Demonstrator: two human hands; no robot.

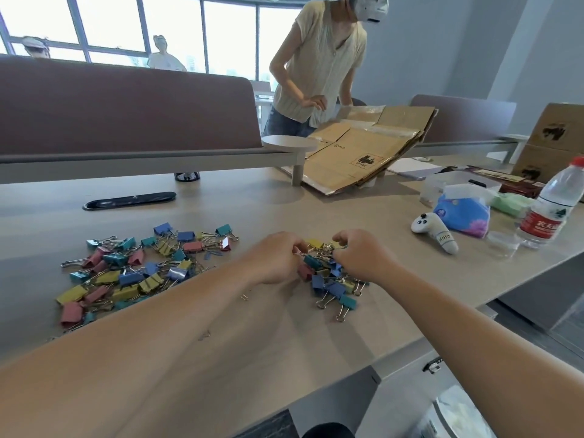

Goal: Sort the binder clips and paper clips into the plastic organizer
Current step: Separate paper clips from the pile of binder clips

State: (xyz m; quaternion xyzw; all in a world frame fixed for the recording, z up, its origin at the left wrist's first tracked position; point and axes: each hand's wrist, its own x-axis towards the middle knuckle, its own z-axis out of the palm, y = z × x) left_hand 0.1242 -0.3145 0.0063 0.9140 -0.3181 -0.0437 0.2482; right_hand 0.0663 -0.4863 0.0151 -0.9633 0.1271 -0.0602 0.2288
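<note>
We record two heaps of coloured metal binder clips, singly uncountable: large left heap (131,277), smaller right heap (335,289). Further right: one white plastic controller (434,230), one clear plastic water bottle (550,207).

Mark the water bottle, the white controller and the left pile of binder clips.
water bottle (542,225), head view, on its red label.
white controller (428,223), head view, on its rounded head.
left pile of binder clips (130,277), head view, on a blue clip mid-pile.

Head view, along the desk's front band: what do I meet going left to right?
Big scatter of coloured metal binder clips, left hand, right hand, white plastic controller, blue soft tissue pack, clear plastic water bottle with red label.
</note>
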